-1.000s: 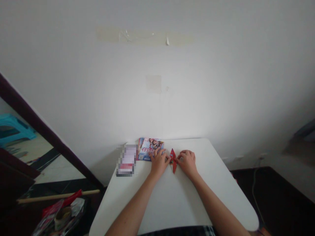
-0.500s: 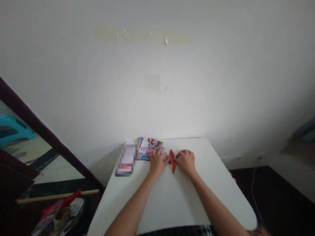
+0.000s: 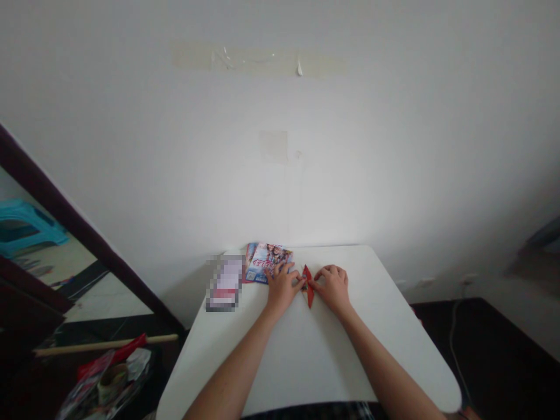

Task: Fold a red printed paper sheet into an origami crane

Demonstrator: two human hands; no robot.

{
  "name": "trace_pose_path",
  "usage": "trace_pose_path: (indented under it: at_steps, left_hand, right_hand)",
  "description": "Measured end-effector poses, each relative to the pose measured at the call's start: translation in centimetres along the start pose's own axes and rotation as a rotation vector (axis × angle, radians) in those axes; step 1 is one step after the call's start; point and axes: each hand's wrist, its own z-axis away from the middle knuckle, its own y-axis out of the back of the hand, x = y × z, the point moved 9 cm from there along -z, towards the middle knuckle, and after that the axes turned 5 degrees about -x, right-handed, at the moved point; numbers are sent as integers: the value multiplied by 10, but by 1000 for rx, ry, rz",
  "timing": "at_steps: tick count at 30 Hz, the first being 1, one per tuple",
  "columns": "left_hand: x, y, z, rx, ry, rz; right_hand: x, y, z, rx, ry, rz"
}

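Note:
Between my two hands a small folded piece of red printed paper (image 3: pixel 308 291) lies on the white table (image 3: pixel 301 361), narrow and pointed at its far and near ends. My left hand (image 3: pixel 282 289) pinches its left edge with thumb and forefinger, while the other fingers rest over the corner of a stack of printed leaflets (image 3: pixel 262 262). From the other side my right hand (image 3: pixel 333 287) grips the paper's right edge, its fingers curled. The fingertips cover part of the folds. Left of the leaflets lies a blurred-out phone (image 3: pixel 225 283).
A white wall (image 3: pixel 280 192) stands right behind the table. At the lower left are a wooden stick (image 3: pixel 105 345), a bin with rubbish (image 3: pixel 111 382) and a dark-framed mirror (image 3: pixel 87 221) showing a blue stool (image 3: pixel 30 224). A cable (image 3: pixel 454 344) hangs at the right.
The red paper's far part looks narrower than a second ago, its sides drawn closer together. Both hands keep their hold with only slight finger movement. The view shifts a little.

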Motion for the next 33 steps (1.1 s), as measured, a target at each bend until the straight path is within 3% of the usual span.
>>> trace_pose_path:
  at_steps: [17, 33]
  left_hand:
    - [-6, 3, -4, -4, 10, 77]
    - [-5, 7, -4, -22, 56, 76]
  right_hand:
    - [5, -2, -1, 32, 14, -91]
    - [-2, -4, 1, 5, -38, -34]
